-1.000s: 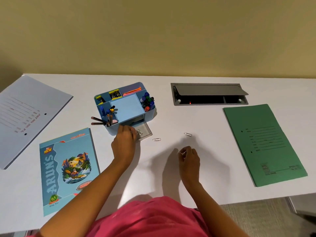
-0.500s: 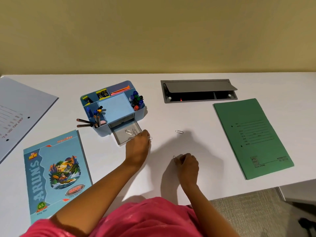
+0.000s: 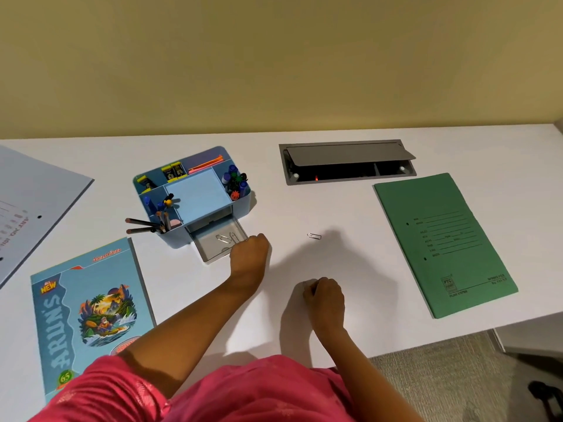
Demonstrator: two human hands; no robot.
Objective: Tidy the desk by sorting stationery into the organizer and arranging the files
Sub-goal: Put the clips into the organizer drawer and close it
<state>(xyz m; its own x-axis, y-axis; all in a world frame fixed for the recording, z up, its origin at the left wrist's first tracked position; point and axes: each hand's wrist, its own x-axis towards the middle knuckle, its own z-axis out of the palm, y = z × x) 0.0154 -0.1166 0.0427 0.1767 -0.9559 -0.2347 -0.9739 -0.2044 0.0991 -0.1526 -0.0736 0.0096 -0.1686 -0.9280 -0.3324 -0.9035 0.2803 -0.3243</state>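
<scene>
A light blue organizer (image 3: 198,193) stands on the white desk (image 3: 335,208), holding pens, pencils and markers. Its grey drawer (image 3: 213,254) is pulled out toward me, and two paper clips (image 3: 227,238) lie in it. My left hand (image 3: 249,255) is at the drawer's front right corner with its fingers curled shut; whatever it holds is hidden. My right hand (image 3: 324,295) rests on the desk nearer to me, its fingertips pinched together on a small paper clip. Another loose paper clip (image 3: 313,236) lies on the desk between the hands and the green file (image 3: 441,245).
A pale blue-grey file (image 3: 36,202) lies at the far left. A blue notebook (image 3: 88,306) is at the front left. A grey cable hatch (image 3: 347,161), lid half open, is set into the desk at the back. The desk edge and carpet are at the lower right.
My left hand went from the drawer to a clip on the desk and came back to the drawer corner; that clip no longer lies on the desk. My right hand stayed pinched in place.
</scene>
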